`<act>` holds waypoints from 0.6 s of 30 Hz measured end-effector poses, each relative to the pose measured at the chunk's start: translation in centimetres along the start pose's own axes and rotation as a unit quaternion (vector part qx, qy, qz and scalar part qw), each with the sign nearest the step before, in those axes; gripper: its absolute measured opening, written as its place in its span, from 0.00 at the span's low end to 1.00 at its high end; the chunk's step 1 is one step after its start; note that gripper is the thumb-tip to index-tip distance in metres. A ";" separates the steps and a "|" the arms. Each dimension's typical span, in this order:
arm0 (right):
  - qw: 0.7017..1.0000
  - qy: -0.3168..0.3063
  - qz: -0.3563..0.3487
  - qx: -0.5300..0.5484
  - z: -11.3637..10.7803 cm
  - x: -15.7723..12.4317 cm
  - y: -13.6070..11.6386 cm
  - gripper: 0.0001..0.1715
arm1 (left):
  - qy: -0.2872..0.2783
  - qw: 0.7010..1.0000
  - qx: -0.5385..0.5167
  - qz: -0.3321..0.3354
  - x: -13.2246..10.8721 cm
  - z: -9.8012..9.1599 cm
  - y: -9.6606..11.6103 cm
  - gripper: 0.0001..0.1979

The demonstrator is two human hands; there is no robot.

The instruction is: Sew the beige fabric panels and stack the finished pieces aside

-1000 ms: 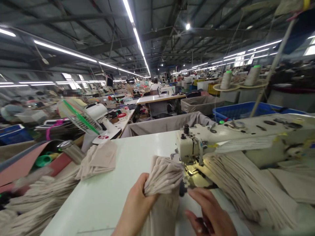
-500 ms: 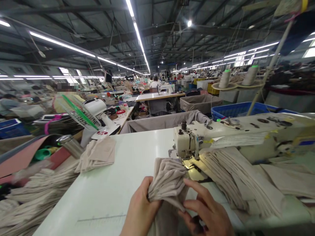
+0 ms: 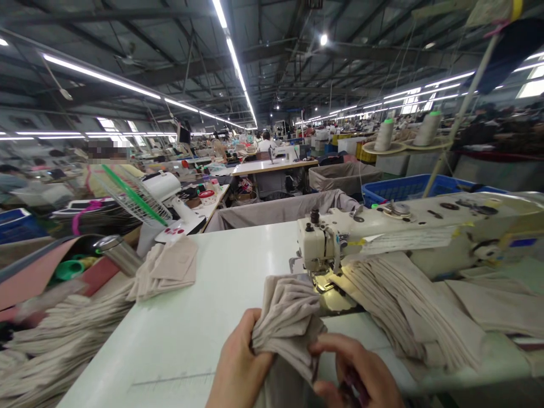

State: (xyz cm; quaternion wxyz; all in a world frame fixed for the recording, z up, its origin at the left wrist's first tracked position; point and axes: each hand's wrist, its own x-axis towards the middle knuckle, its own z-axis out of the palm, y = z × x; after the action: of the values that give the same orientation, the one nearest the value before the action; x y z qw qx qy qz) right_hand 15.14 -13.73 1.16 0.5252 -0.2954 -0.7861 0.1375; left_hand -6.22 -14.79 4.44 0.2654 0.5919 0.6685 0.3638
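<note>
My left hand [image 3: 240, 362] is closed around a bundle of layered beige fabric pieces [image 3: 289, 317], thumb on top. My right hand [image 3: 361, 365] is at the bundle's right side, its fingers bent and gripping the edge of the layers. Something small and dark shows inside the right palm, too shadowed to name. Just beyond the bundle stands the head of a white sewing machine [image 3: 317, 243], its lamp lighting the needle area. More beige pieces [image 3: 408, 306] lie fanned out right of the needle, below the machine arm.
On the table's left lie a small pile of fabric pieces [image 3: 170, 266] and a larger heap [image 3: 63, 340]. A metal flask [image 3: 119, 252] and a fan [image 3: 157, 192] stand behind. Thread cones [image 3: 385, 135] and a blue basket [image 3: 395, 187] are beyond the machine.
My right fingers have drawn in and curled more at the bundle's edge, shifting its lower right layers. My left hand keeps its hold, and the view has shifted slightly.
</note>
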 end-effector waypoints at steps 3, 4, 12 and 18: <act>0.997 0.010 0.069 0.034 0.5 -0.3 -0.1 0.34 | 0.005 1.000 0.003 -0.003 -0.3 0.1 0.5 0.11; 0.997 0.005 0.072 0.039 0.6 -0.3 -0.2 0.36 | 0.009 1.000 0.000 -0.002 -0.3 0.2 0.6 0.10; 1.000 0.004 0.002 0.004 0.5 -0.2 0.6 0.25 | 0.010 1.000 -0.020 0.005 -0.3 0.3 0.4 0.09; 0.997 0.022 -0.045 -0.055 -0.4 0.1 0.6 0.18 | 0.027 0.999 -0.010 0.042 -0.7 0.2 0.1 0.15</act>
State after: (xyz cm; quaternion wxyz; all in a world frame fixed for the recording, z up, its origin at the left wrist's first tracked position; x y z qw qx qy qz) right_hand 15.70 -13.21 1.04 0.5311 -0.2912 -0.7931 0.0634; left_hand -5.88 -15.41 4.38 0.2374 0.6069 0.6459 0.3976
